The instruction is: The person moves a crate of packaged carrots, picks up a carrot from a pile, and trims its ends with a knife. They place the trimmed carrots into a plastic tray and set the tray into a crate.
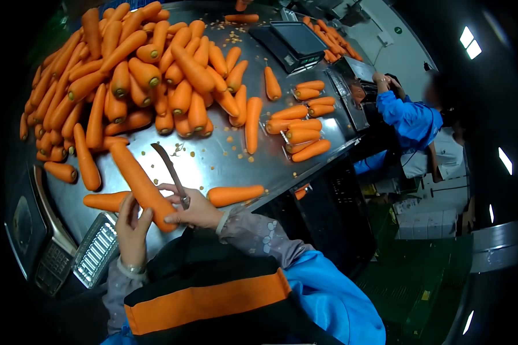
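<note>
A large carrot [138,181] is held at a slant above the metal table [172,150]. My left hand [133,233] is closed around its lower left side. On the other side, my right hand [193,208] grips a knife [171,170] with a curved dark blade pointing up and away, and its thumb presses on the carrot's lower end. One carrot [106,201] lies behind my left hand, another [236,195] to the right of my right hand. A big heap of carrots [126,75] covers the back left of the table.
Clear trays with carrots [305,135] stand at the right. A black scale [299,43] is at the back, another scale [54,247] at the left beside an empty clear tray [96,250]. Small orange scraps dot the table. A co-worker [408,118] in blue is at the far right.
</note>
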`<state>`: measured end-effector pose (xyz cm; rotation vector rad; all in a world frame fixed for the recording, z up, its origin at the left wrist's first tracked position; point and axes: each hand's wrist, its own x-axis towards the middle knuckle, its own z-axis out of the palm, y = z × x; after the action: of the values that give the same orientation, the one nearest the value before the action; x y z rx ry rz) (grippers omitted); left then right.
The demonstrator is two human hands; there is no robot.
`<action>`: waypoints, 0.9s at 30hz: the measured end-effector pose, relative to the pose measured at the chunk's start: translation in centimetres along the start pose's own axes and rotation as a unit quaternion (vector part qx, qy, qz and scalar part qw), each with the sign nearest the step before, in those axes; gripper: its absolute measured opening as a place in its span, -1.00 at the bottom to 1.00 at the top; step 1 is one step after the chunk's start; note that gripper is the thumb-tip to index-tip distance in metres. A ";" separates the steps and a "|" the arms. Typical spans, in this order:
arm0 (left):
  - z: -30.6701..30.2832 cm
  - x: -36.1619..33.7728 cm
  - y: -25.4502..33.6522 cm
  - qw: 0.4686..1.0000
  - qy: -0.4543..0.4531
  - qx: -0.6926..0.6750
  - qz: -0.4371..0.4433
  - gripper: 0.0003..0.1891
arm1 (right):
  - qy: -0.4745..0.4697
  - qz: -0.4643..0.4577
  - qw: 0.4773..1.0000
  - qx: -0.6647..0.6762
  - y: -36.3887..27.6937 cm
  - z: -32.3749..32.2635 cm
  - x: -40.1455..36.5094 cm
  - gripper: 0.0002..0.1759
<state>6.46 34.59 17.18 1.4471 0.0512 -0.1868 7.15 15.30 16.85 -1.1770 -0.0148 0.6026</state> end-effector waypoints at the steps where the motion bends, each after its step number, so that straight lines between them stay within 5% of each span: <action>1: -0.4 -0.5 -0.3 0.998 -0.014 0.025 0.047 -0.51 | 0.009 -0.012 1.000 0.027 1.8 -0.4 0.2 -0.12; 4: -7.0 -2.7 -0.3 0.992 -0.001 0.122 -0.041 -0.39 | 0.006 0.057 0.997 0.054 2.3 -1.6 -1.2 -0.18; 6: -15.4 -5.9 -3.5 0.925 0.058 0.375 0.003 -0.43 | 0.030 0.045 0.997 0.057 3.1 -2.8 -1.5 -0.18; 8: -21.9 -10.0 -5.1 0.788 0.053 0.611 -0.060 -0.44 | 0.055 0.034 0.995 0.074 3.4 -3.5 -2.1 -0.18; 10: -23.4 -12.9 -6.1 0.710 0.055 0.697 -0.082 -0.56 | 0.066 0.027 0.992 0.101 3.1 -3.7 -2.7 -0.17; 13: -24.9 -13.4 -7.8 0.658 0.059 0.751 -0.003 -0.72 | 0.073 0.054 0.991 0.093 3.9 -4.1 -2.6 -0.16; 22: -22.8 -13.9 -6.8 0.668 0.130 0.733 0.006 -0.91 | 0.065 0.067 0.994 0.053 3.7 -4.2 -2.4 -0.16; 27: -23.1 -14.1 -5.7 0.728 0.107 0.675 0.059 -0.92 | 0.088 0.073 0.992 0.052 3.5 -4.6 -3.1 -0.19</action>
<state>-6.54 58.19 10.81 2.9419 -0.0008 0.1095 4.47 10.81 12.86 -1.1329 0.2513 0.6178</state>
